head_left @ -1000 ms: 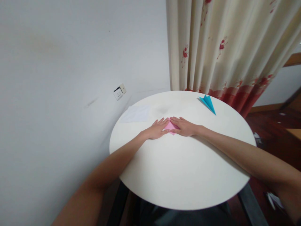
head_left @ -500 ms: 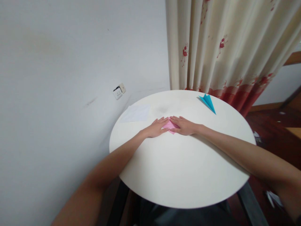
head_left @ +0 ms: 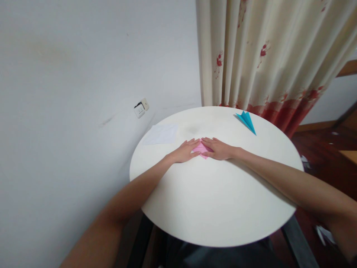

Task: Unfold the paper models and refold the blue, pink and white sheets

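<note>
A piece of pink paper (head_left: 202, 149) lies on the round white table (head_left: 217, 201), partly covered by both hands. My left hand (head_left: 186, 151) rests flat on its left side, fingers stretched and thumb apart. From the right, my right hand (head_left: 219, 149) lies flat over the other side, its fingers extended too. The fingertips of the two hands nearly meet at the paper's far corner. How the pink paper is folded under the palms is hidden.
A blue paper plane (head_left: 247, 122) lies at the table's back right. White paper (head_left: 161, 134) is at the back left. Behind the table stand a wall with a socket (head_left: 139, 110) and a flowered curtain (head_left: 256, 56).
</note>
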`<state>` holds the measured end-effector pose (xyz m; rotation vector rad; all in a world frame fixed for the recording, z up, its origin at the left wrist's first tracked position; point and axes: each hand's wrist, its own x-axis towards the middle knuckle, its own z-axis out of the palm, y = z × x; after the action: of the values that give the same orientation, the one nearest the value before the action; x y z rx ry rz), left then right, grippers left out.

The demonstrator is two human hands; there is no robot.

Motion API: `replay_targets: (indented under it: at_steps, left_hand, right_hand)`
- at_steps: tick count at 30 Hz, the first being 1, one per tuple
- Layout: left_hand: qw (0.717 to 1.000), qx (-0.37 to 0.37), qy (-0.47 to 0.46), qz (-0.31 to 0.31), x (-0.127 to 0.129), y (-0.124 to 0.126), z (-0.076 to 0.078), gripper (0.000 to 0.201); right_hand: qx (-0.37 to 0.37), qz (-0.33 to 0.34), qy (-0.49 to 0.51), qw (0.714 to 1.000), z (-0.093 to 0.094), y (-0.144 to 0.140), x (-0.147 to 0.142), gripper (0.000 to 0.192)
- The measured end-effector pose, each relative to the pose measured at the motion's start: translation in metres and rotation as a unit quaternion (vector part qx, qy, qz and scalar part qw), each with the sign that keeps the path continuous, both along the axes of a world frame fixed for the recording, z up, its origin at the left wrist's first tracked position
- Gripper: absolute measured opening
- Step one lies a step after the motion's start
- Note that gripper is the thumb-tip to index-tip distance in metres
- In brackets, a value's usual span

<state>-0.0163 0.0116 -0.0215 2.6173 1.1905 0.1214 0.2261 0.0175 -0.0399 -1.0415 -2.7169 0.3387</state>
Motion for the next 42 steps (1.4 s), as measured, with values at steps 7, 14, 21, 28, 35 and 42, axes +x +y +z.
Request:
replay_targets:
  at_steps: [7,14,21,28,35,42]
  left_hand:
    - [1.000,0.015,0.000,-0.001,-0.001,0.001,-0.003,0.072]
    - [1.000,0.017,0.001,0.003,0.000,-0.001,0.000,0.075]
    - [1.000,0.024,-0.002,0.001,0.001,-0.001,0.000,0.073]
    - [1.000,0.020,0.003,0.000,0.001,-0.001,0.002,0.074]
    - [1.000,0.005,0.023,-0.004,0.003,-0.005,0.007,0.080]
    - [1.000,0.018,-0.010,-0.003,0.002,-0.002,0.005,0.076]
  right_hand:
    - [0.004,0.000,0.010,1.000,-0.002,0.002,0.000,0.084]
    - [0.001,-0.001,-0.002,1.000,0.002,-0.001,0.000,0.084]
    - [-0.004,0.009,-0.003,1.000,0.002,0.002,0.002,0.087]
    - [-0.022,0.039,0.008,0.999,0.004,0.010,0.010,0.093]
    - [-0.022,0.024,0.029,0.999,0.006,0.008,0.009,0.094]
    - [-0.027,0.009,0.034,0.999,0.016,0.004,0.008,0.086]
